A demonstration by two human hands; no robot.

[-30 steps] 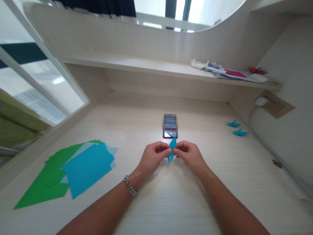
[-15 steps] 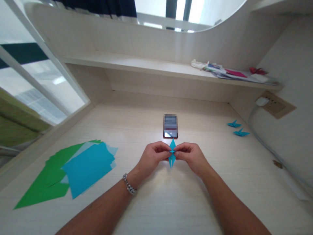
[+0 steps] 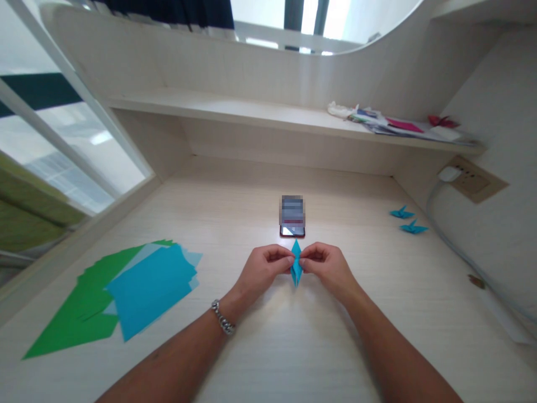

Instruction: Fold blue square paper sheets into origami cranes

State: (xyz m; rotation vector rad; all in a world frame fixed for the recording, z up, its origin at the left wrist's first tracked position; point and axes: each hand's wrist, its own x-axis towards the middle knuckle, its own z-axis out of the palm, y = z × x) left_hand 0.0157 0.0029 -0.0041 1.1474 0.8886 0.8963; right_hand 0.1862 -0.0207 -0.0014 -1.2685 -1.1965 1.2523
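Observation:
A small folded piece of blue origami paper (image 3: 296, 271) stands between my hands, a narrow diamond with one point away from me and a slit in its near end. My left hand (image 3: 267, 267) pinches its left edge between thumb and fingers. From the right, my right hand (image 3: 326, 264) pinches the opposite edge in the same way. Both hands are closed, and the fingertips hide the paper's side edges. Just beyond the far point lies a phone (image 3: 292, 230), its screen mostly blurred out.
Sheets of blue paper (image 3: 153, 288) overlap green paper (image 3: 75, 316) at the left. Two folded blue paper cranes (image 3: 413, 226) sit at the right, near a white cable (image 3: 440, 229) running from a wall socket (image 3: 474, 179). A shelf (image 3: 251, 115) above holds papers (image 3: 405, 125).
The blue folded paper has turned from a shape with a raised middle fold and parted near legs into a flatter, narrower diamond. Both hands have barely moved and keep their pinch.

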